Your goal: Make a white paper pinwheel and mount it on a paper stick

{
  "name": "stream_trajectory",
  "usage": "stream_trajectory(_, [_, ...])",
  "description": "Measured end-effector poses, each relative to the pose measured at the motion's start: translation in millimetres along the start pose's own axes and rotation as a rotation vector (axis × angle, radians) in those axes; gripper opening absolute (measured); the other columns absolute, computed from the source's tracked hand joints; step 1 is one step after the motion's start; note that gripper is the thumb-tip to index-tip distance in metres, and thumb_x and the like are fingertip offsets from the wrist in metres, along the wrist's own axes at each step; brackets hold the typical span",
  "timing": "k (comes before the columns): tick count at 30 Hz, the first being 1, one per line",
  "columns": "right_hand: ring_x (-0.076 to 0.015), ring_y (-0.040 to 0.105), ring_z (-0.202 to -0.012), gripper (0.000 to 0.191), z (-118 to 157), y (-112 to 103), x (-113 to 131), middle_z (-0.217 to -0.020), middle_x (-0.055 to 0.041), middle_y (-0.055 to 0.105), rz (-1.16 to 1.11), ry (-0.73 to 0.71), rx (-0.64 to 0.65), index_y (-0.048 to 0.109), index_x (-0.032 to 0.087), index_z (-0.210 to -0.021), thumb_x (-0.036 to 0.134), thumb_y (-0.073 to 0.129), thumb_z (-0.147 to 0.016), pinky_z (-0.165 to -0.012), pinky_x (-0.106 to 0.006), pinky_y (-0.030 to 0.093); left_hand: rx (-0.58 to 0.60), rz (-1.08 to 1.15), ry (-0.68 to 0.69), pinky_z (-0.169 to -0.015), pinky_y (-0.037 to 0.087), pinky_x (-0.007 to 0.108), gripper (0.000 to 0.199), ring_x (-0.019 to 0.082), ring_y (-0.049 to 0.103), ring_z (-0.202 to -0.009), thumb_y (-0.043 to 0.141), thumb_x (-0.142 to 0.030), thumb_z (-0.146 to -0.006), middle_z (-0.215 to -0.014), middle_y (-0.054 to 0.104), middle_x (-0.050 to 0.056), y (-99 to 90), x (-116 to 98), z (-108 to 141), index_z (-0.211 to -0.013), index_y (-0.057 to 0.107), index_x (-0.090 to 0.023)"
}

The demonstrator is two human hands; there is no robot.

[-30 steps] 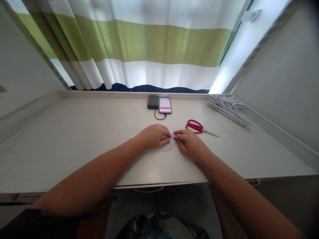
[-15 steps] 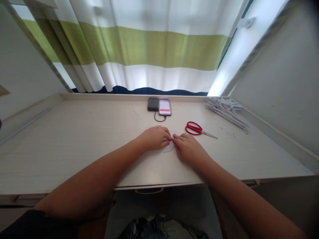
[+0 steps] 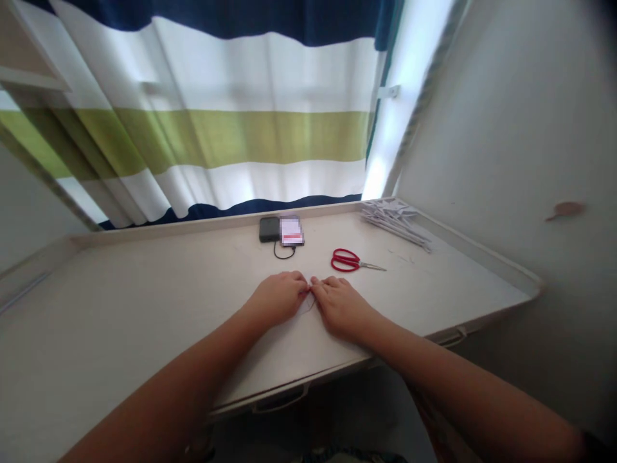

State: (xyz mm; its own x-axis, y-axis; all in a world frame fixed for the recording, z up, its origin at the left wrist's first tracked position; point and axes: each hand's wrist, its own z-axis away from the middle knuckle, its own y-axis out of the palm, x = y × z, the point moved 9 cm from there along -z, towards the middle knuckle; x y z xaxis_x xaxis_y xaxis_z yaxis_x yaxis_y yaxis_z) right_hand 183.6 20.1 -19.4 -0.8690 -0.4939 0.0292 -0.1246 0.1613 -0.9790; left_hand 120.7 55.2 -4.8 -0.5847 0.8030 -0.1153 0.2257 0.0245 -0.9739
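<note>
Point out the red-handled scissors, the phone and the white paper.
Red-handled scissors (image 3: 358,263), head view: where handles meet blades.
Phone (image 3: 291,231), head view: its screen.
White paper (image 3: 306,304), head view: its uncovered near part.

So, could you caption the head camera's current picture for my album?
Left hand and right hand at white paper, red-handled scissors lying nearby on the desk.

Head-worn view, down across desk (image 3: 159,302)
</note>
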Motion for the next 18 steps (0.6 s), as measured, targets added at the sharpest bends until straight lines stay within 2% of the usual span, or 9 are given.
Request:
stream_trajectory(4, [-0.0307,0.041,-0.124,0.049,4.9,1.1,3.0,-0.141,-0.0204,0.042,-0.037,0.08,-0.012,0.044,0.005,-0.134,0.026,0.037,-0.091,-0.1,-0.047,0.032,0.025,-0.07,0.006,-0.084,0.048,0.034,0.032,0.021,0.063,-0.091,0.037,-0.025,-0.092,-0.106,0.065,0.009,2.5,-6.3,5.0,-0.108,0.065,-0.021])
stream_trajectory(9, [-0.036,0.024,-0.136,0.084,11.2,9.8,7.4,-0.148,-0.025,0.025,-0.109,0.128,0.033,0.029,0.002,-0.143,0.062,0.035,-0.085,-0.107,-0.055,0.018,0.032,-0.064,-0.016,-0.087,0.048,0.035,0.032,0.022,0.062,-0.093,0.04,-0.028,-0.091,-0.113,0.062,0.012,3.8,-11.6,7.8,-0.111,0.064,-0.019])
stream_trajectory(13, [-0.0364,0.016,-0.139,0.099,13.0,12.6,9.6,-0.149,-0.0265,0.018,-0.157,0.121,0.073,0.024,-0.001,-0.144,0.072,0.035,-0.078,-0.108,-0.055,0.014,-0.026,-0.067,-0.081,-0.091,0.046,0.035,0.033,0.021,0.061,-0.101,0.039,-0.032,-0.092,-0.117,0.062,0.01,4.4,-13.2,10.8,-0.115,0.062,-0.022])
stream_trajectory(18, [-0.0379,0.017,-0.138,0.109,15.1,8.5,10.5,-0.15,-0.0274,0.017,-0.181,0.12,0.08,0.022,-0.001,-0.144,0.078,0.038,-0.071,-0.108,-0.055,0.013,-0.135,-0.036,-0.176,-0.096,0.045,0.034,0.037,0.02,0.059,-0.106,0.04,-0.035,-0.092,-0.121,0.061,0.008,3.6,-12.8,20.2,-0.119,0.061,-0.022])
